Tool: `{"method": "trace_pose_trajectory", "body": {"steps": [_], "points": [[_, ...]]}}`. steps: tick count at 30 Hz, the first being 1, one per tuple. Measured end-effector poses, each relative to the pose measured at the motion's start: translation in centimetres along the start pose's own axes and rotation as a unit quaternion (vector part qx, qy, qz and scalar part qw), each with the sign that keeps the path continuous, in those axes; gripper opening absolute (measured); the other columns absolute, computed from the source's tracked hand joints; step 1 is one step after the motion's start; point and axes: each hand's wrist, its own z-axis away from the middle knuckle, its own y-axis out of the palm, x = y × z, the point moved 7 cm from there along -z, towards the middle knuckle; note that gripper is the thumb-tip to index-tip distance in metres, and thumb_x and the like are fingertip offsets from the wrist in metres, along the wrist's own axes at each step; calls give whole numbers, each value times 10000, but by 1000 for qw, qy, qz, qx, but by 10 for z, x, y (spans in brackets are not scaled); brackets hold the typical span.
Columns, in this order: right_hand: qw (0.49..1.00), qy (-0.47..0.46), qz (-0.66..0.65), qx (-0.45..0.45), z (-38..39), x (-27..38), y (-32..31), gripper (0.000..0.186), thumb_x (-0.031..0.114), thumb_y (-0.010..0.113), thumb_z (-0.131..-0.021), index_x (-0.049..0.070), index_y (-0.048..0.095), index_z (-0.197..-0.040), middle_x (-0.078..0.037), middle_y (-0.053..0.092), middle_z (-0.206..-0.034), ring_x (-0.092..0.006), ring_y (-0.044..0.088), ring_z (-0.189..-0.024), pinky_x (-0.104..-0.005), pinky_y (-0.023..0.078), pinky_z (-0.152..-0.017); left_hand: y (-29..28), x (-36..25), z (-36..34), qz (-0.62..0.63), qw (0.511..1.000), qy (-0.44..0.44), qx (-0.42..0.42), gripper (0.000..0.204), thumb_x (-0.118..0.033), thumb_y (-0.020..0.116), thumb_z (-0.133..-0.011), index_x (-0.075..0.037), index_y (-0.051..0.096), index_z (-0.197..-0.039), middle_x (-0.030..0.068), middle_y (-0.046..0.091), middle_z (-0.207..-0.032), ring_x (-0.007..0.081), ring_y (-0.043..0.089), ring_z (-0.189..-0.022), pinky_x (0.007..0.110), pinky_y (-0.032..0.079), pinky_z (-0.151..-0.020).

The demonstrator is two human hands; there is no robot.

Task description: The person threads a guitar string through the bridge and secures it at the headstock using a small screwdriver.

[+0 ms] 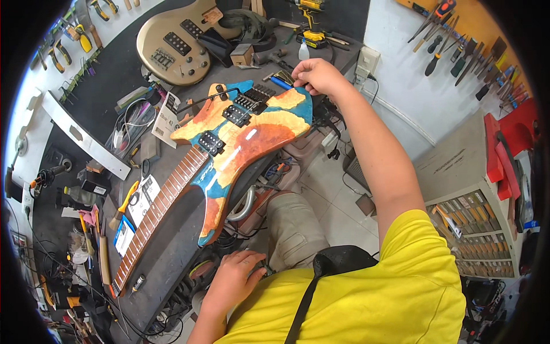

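An electric guitar (238,152) painted in blue, cream and orange lies face up on the dark bench, its fretted neck (157,215) pointing to the lower left and a whammy bar over its pickups. My right hand (317,77) is at the body's far right end, fingers pinched over the edge near a blue-handled item (280,83); what they hold is unclear. My left hand (239,274) is low in front of my body, below the guitar, fingers curled around a small dark object that I cannot make out.
A gold guitar body (170,60), cordless drill (311,20) and small squeeze bottle (303,50) sit at the back of the bench (154,286). Tools, cables and papers crowd its left side. Hand tools hang on wall boards (427,11); a parts cabinet (450,175) stands at right.
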Motion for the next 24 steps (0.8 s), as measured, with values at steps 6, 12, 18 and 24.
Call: {"method": "trace_pose_trajectory", "body": {"steps": [6,12,18,24], "points": [[1000,1,-5,-29,-22,-5,-6,183,83,635,-1114,32,793,-1190,-93,852,-1110,-180,769,-900,-363,619,-792,10,7,-1,-5,999,-14,32,329,-171,844,-992,-54,790,-1295,144,807,-1246,406,750,-1169,504,563,-1022],[989,-135,-4,-59,-67,-29,-17,151,84,675,-1083,24,796,-1150,-94,845,-1076,-196,775,-986,-357,606,-904,15,13,0,2,999,-21,48,316,-181,833,-1005,-54,790,-1292,155,816,-1256,409,756,-1178,508,573,-1020],[984,-147,89,-41,-51,-16,-2,155,112,711,-1075,88,824,-1179,-96,823,-1066,-216,767,-1019,-367,594,-963,14,26,3,17,999,-40,33,323,-198,832,-1011,-41,795,-1290,179,818,-1249,435,762,-1170,504,596,-1025],[944,-288,158,30,-37,-9,21,145,111,776,-1053,111,882,-1152,-81,727,-1107,-231,726,-1067,-365,577,-975,25,31,6,28,998,-39,51,342,-197,836,-1008,-19,788,-1296,214,809,-1249,457,760,-1174,509,613,-1014]]}}
